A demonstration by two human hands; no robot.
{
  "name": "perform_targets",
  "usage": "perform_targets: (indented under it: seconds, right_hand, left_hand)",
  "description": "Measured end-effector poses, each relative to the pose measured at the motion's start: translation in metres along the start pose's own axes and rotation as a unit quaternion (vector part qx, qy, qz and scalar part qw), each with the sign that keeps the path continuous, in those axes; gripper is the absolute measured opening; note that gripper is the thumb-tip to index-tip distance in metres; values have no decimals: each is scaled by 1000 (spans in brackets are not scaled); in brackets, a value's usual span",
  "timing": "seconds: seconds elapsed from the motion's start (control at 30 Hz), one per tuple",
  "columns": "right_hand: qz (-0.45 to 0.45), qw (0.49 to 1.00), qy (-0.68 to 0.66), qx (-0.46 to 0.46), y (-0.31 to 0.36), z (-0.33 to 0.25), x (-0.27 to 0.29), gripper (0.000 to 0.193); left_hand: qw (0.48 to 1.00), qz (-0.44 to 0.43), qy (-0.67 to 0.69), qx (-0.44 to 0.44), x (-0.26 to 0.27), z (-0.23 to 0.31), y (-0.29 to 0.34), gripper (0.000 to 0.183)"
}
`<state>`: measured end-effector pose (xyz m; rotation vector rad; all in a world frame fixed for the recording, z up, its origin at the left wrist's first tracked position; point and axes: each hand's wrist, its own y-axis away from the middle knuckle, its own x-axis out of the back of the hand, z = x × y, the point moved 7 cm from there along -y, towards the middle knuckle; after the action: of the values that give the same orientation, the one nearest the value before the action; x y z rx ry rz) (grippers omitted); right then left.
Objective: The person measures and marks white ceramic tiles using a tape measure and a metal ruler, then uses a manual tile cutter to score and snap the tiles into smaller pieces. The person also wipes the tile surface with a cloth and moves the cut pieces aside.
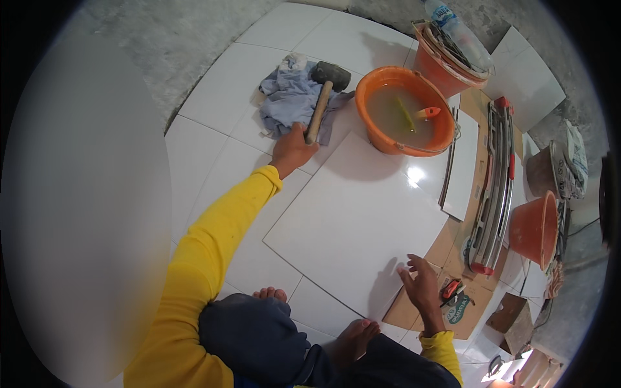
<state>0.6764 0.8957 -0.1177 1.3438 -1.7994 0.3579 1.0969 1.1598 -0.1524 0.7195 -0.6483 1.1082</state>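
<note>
My left hand [294, 152] is stretched forward, its fingers around the lower end of the wooden handle of a rubber mallet [320, 110]. The mallet's black head rests by a crumpled grey-blue cloth [288, 97]. Below lies a large loose white tile [356, 220], set at an angle over the tiled floor. Over its right edge hovers my right hand [424, 284], empty, with fingers apart and curved. Near that hand, a small red and black tool [451, 291] lies on flattened cardboard [414, 313].
An orange bucket [367, 126] of cloudy water stands beyond the tile, with a brush-like handle in it. Behind it is another bucket [446, 76] with a plastic bottle [456, 32] on top. A long tile cutter [495, 187] and an orange tub [533, 229] are at right.
</note>
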Motion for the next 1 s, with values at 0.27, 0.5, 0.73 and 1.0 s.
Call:
perform_targets:
  seconds: [0.27,0.5,0.73,1.0]
  right_hand:
    - [-38,998,-52,21,-22,-23,-29,40]
    - [6,992,-66,-111,4,-8,-35,37]
    - [84,975,-26,-206,59,46,-30,45]
    - [117,975,87,-169,44,90,-16,31]
  left_hand:
    - [991,-31,34,-127,-40,91,-66,47]
    - [926,244,-120,-262,-1,78,-114,69]
    - [962,148,-103,-204,21,5,-150,82]
    - [962,194,-120,-150,125,82,-157,70]
